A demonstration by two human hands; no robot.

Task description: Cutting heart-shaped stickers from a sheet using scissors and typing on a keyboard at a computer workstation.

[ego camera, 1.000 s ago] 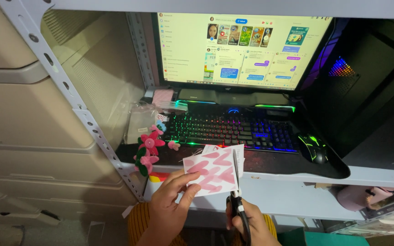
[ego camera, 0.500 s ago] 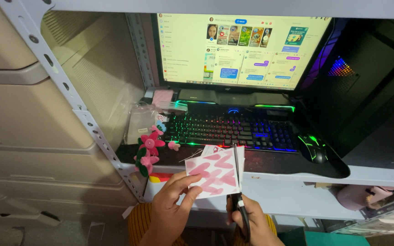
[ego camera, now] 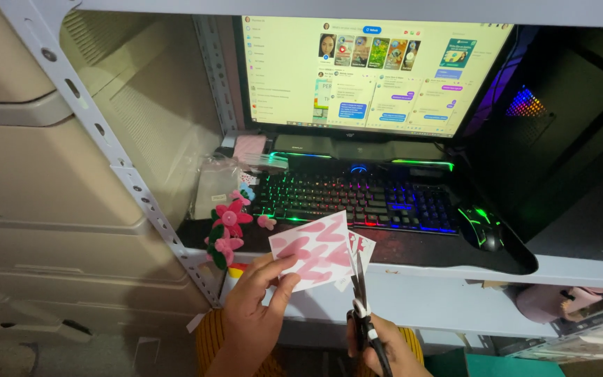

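Observation:
My left hand [ego camera: 256, 314] pinches the lower left corner of a white paper sheet [ego camera: 313, 251] printed with pink shapes, held tilted above the desk's front edge. My right hand [ego camera: 389, 349] grips black-handled scissors [ego camera: 361, 300]. Their blades point up into the sheet's right edge. A narrow strip of the same paper [ego camera: 363, 246] shows just right of the blades.
A lit monitor [ego camera: 371, 70] stands at the back above a rainbow-lit keyboard [ego camera: 357, 199]. A glowing mouse [ego camera: 481, 227] rests on the black mat at right. Pink paper flowers [ego camera: 228, 227] hang by the perforated metal post [ego camera: 106, 139]. A dark computer case [ego camera: 567, 126] fills the right.
The sheet has tilted and shifted slightly left in my left hand, while the scissors have moved up further into its right edge.

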